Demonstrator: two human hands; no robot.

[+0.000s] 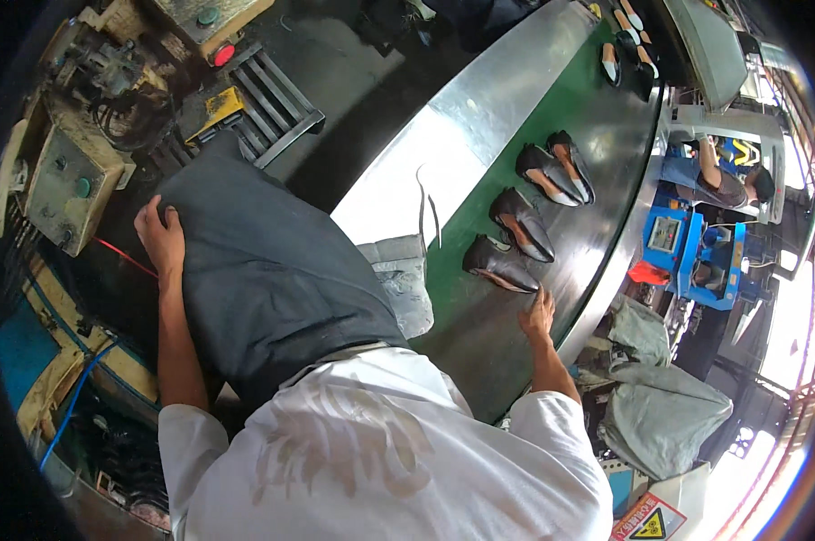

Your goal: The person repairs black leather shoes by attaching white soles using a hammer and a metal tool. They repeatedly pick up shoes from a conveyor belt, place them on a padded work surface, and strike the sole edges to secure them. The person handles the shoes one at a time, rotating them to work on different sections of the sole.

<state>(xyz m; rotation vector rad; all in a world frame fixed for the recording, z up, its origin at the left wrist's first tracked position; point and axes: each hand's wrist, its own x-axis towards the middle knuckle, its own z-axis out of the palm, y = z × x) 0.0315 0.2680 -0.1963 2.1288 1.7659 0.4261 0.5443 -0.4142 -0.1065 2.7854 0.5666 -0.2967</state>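
While I look down past the white printed shirt (371,460) that fills the bottom of the view, I see my right hand (539,316) resting flat on the dark green conveyor surface (479,334), fingers (544,298) loosely spread and holding nothing, their tips just beside the toe of the nearest dark pointed flat shoe with a tan lining (500,264). My left hand (161,236) lies on the knee of the dark grey trouser leg (263,270), fingers curled lightly over the cloth and pinching nothing. Beyond that first shoe, a second dark pointed shoe (521,222) lies on the belt, apart from it, and farther on a pair of the same dark shoes (556,169) sit side by side, touching. Along the left edge of the belt runs a bright curved sheet-metal rim (479,108) with two thin dark strips lying on it. Left of my knee stands a grimy beige control box with a green button (64,185), and past it a yellow-and-black slatted foot pedal (263,104) on the dark floor, with a red button (223,54) on the machine above. At the far end of the belt more shoes (626,41) lie, too small to tell apart clearly. Off to the right, beyond a heap of grey cloth (664,406), another person in blue (709,176) sits at a blue machine (687,243).
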